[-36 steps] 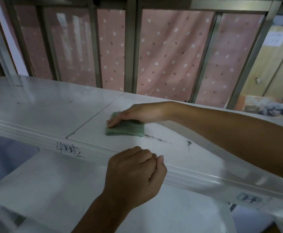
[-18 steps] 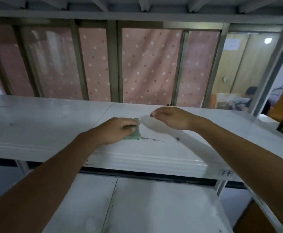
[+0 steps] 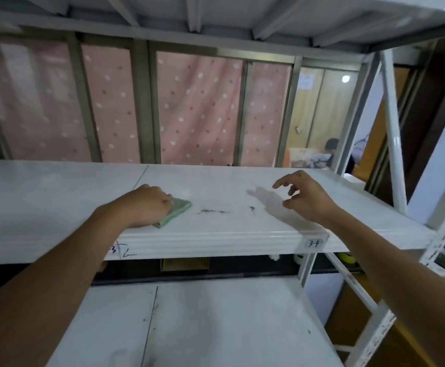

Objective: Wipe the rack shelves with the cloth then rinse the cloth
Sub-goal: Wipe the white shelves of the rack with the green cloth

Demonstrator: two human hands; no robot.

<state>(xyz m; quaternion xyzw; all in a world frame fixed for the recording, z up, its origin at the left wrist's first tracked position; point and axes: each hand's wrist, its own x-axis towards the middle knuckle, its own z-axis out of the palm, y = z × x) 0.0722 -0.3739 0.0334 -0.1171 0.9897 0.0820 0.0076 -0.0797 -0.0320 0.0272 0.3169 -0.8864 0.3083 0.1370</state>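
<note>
The left hand (image 3: 147,205) presses a folded green cloth (image 3: 177,211) flat on the white metal rack shelf (image 3: 216,181), near its front edge; the right hand (image 3: 307,198) hovers right, fingers (image 3: 282,182) spread, empty.

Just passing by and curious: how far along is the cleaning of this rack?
Early to midway, by the look of it. In hand: the left hand presses the green cloth flat on the shelf; the right hand hovers open above it. Left: dark smudges beside the cloth are unwiped, the lower shelf shows specks, and the cloth needs rinsing. Nothing looks clearly finished.
</note>
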